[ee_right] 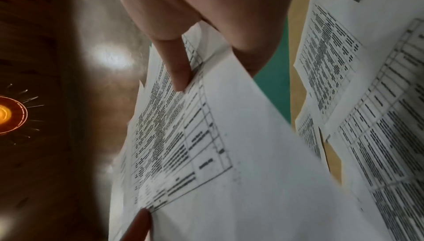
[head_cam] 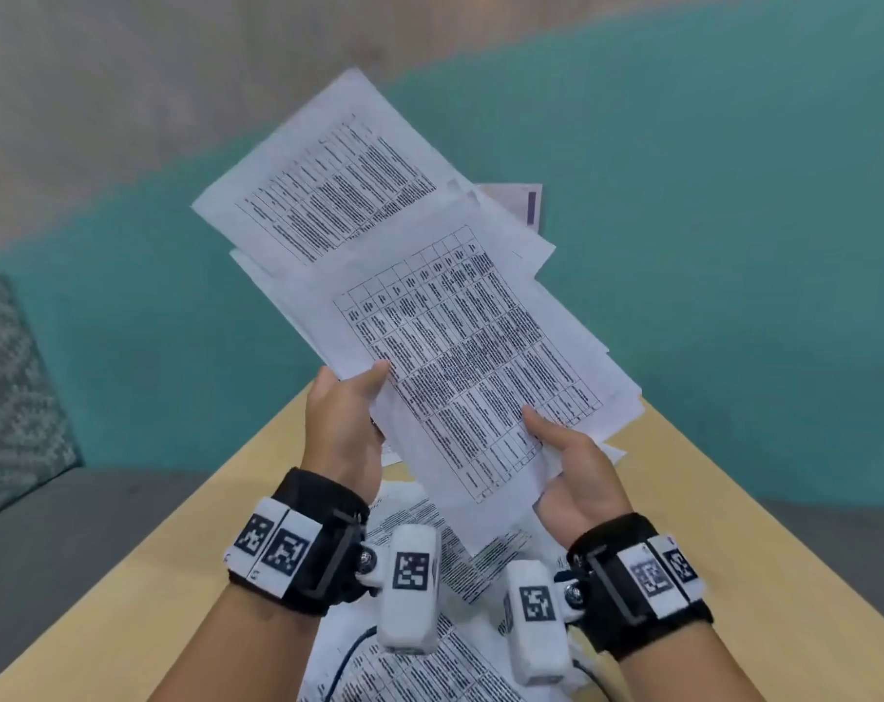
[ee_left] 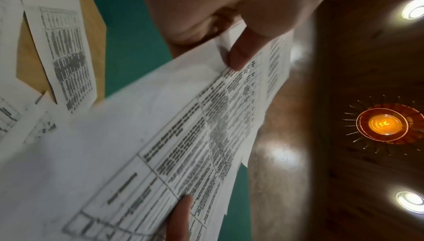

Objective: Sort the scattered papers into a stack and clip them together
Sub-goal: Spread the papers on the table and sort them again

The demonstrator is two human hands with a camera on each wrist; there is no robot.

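I held the loose bundle of papers (head_cam: pixel 445 316) up off the table with both hands, well above the wooden tabletop (head_cam: pixel 764 504). My left hand (head_cam: pixel 346 418) gripped the bundle's left edge, thumb on the front sheet and fingers curled behind; my right hand (head_cam: pixel 574 473) pinched the lower right edge the same way, thumb pressed on the printed face. In the left wrist view the thumb (ee_left: pixel 243 54) lay flat on the top sheet, and in the right wrist view my thumb (ee_right: pixel 179 67) did likewise.

The sheets were thin white printer paper, rectangular, covered in black ruled tables of dense text too blurred to read. They were fanned and misaligned, corners sticking out at several angles, and one sheet at the back showed a purple strip (head_cam: pixel 531 207).

More printed sheets (head_cam: pixel 430 666) lay scattered flat on the table below my wrists, overlapping each other. The tabletop was pale, smooth, light wood. Beyond it ran a teal wall (head_cam: pixel 708 205) with a beige band above, and a grey patterned cushion (head_cam: pixel 9 382) sat at the left. The wrist views caught a dark wood ceiling with a glowing amber lamp (ee_left: pixel 383 123) and round recessed lights (ee_left: pixel 413 11).
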